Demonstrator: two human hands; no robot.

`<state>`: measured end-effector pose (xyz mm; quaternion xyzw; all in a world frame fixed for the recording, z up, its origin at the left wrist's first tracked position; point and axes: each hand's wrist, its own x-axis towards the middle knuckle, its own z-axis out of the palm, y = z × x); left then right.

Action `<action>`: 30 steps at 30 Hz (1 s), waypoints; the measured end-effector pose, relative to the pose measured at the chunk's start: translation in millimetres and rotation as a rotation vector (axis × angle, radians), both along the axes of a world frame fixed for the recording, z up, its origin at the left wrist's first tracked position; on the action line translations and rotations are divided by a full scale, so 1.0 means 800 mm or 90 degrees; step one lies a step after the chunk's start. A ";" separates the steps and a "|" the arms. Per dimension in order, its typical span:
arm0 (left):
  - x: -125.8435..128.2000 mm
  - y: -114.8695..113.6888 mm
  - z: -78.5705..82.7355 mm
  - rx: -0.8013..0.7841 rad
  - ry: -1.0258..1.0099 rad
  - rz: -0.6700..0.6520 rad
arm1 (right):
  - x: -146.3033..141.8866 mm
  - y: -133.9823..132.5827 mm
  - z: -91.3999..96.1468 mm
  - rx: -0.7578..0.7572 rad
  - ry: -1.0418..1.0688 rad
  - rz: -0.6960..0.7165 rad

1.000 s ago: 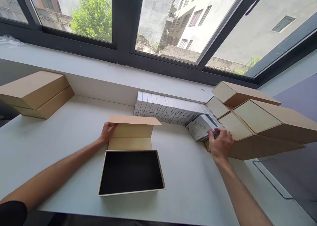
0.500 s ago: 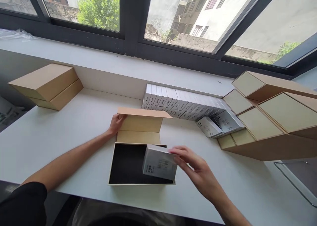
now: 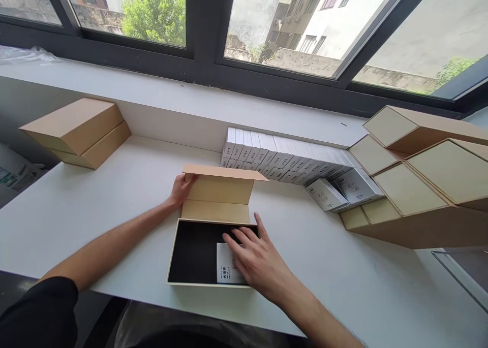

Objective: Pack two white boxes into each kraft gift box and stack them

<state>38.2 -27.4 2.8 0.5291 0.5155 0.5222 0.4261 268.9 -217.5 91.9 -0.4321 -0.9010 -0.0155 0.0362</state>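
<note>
In front of me on the white table stands a kraft gift box (image 3: 192, 256) with its hinged lid (image 3: 219, 189) raised and a black inside. My left hand (image 3: 182, 189) is closed on the left edge of the lid. A white tea box (image 3: 225, 264) with dark lettering lies flat at the right end of the gift box's inside. Over it is my right hand (image 3: 249, 251), fingers spread, covering part of the small box. Whether the palm touches it is hidden.
Along the back wall runs a row of white small boxes (image 3: 282, 157), with two lying apart in front (image 3: 328, 194). Stacked kraft boxes (image 3: 409, 185) fill the right side, and more kraft boxes (image 3: 82, 132) sit at the left. Windows line the ledge (image 3: 160, 94).
The white tea box has gone from being tilted in my right hand down into the gift box. My right hand has let go and spread its fingers. The left hand stays on the lid.
</note>
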 end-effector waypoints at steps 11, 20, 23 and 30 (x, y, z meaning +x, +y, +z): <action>-0.001 -0.007 0.003 -0.015 -0.007 -0.014 | 0.006 -0.002 0.010 -0.031 0.136 0.113; -0.001 -0.006 0.001 -0.019 0.000 0.002 | 0.241 0.089 0.018 0.193 -0.051 -0.736; 0.001 -0.006 0.002 -0.014 0.002 -0.001 | 0.270 0.103 0.017 0.128 -0.125 -0.773; 0.001 -0.007 0.001 -0.002 0.001 -0.010 | 0.286 0.117 0.043 -0.086 -0.190 -0.654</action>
